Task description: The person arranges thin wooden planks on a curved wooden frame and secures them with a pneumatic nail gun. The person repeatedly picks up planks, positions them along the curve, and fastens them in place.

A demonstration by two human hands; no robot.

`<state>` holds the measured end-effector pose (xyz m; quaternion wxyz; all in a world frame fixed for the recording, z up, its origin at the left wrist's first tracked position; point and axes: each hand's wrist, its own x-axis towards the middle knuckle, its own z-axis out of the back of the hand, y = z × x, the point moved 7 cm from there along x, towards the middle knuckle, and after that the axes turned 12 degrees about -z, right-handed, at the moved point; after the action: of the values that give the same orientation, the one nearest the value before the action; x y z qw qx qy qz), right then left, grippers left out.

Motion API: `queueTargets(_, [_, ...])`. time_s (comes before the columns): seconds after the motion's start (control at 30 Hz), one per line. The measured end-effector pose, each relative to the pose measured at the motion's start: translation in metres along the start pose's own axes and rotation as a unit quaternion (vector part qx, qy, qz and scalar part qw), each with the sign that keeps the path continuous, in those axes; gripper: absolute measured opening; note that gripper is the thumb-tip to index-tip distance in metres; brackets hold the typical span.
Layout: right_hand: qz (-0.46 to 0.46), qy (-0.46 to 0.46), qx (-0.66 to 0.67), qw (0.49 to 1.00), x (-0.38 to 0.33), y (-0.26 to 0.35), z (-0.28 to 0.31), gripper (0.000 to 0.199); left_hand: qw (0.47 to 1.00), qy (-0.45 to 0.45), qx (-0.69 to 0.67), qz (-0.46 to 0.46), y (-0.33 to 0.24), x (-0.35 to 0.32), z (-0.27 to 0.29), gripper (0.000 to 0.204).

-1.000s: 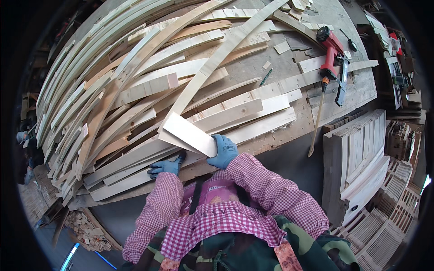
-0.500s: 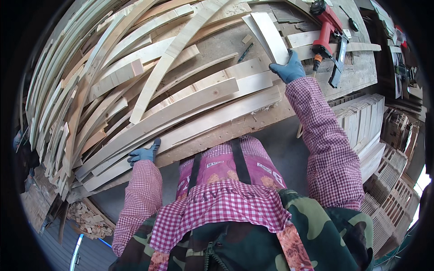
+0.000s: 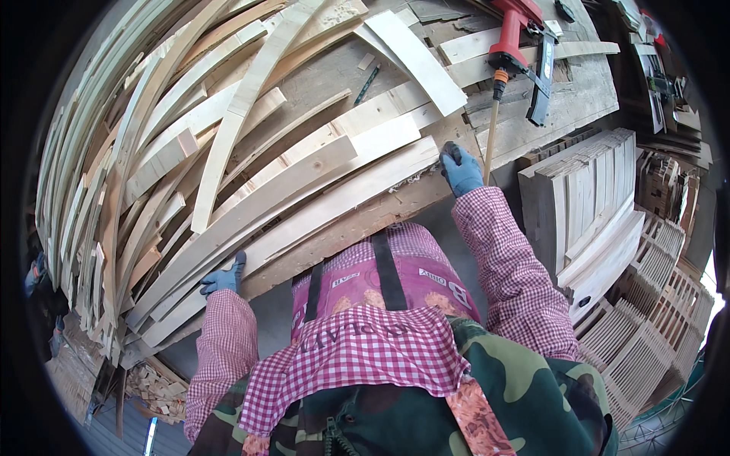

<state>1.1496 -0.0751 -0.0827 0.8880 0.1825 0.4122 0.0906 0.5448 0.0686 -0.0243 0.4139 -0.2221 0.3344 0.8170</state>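
Note:
A pale, slightly curved wooden strip (image 3: 342, 201) lies along the near edge of the bench. My left hand (image 3: 222, 278), in a blue glove, rests on its left part, thumb spread from the fingers. At the strip's right end is my right hand (image 3: 462, 172), also gloved, with its dark-tipped fingers curled against the end. Shavings hang from the strip's near edge beside it. A wide pale board (image 3: 417, 62) lies slantwise just beyond my right hand. A red power tool (image 3: 515, 34) with an orange-and-black tip is farther right.
Curved wooden strips (image 3: 137, 129) are heaped across the left and back. A bar clamp (image 3: 541, 80) and a pencil-like stick (image 3: 366, 83) lie on the bench (image 3: 578, 114). Stacked boards (image 3: 585, 205) and slatted wood pieces (image 3: 639, 327) stand at right. Offcuts (image 3: 156, 391) fill a bin at lower left.
My right hand has let go of the wide board and come nearer, to the right end of the front strip. The left hand stays on that strip. The whole view has shifted.

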Motion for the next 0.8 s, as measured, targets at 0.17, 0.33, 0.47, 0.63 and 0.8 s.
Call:
queueTargets(0.17, [-0.003, 0.002, -0.125, 0.992, -0.003, 0.025, -0.01, 0.059, 0.999, -0.011, 0.033, -0.013, -0.003, -0.003, 0.005, 0.156])
queueTargets(0.33, [-0.069, 0.02, -0.039, 0.997, -0.019, 0.039, -0.002, 0.057, 0.997, -0.032, 0.066, -0.008, -0.003, -0.005, 0.005, 0.151])
queueTargets(0.47, [-0.082, 0.012, 0.043, 0.996, -0.015, 0.037, 0.0, 0.047, 0.995, -0.035, 0.085, -0.036, 0.005, 0.019, -0.009, 0.152])
queueTargets(0.63, [-0.061, 0.01, 0.076, 0.995, 0.003, 0.024, -0.005, 0.046, 0.994, -0.048, 0.078, -0.063, 0.016, 0.051, -0.028, 0.152])
queueTargets(0.8, [-0.061, 0.029, 0.075, 0.995, 0.023, 0.008, -0.012, 0.047, 0.994, 0.004, 0.103, -0.039, -0.006, 0.012, -0.014, 0.093])
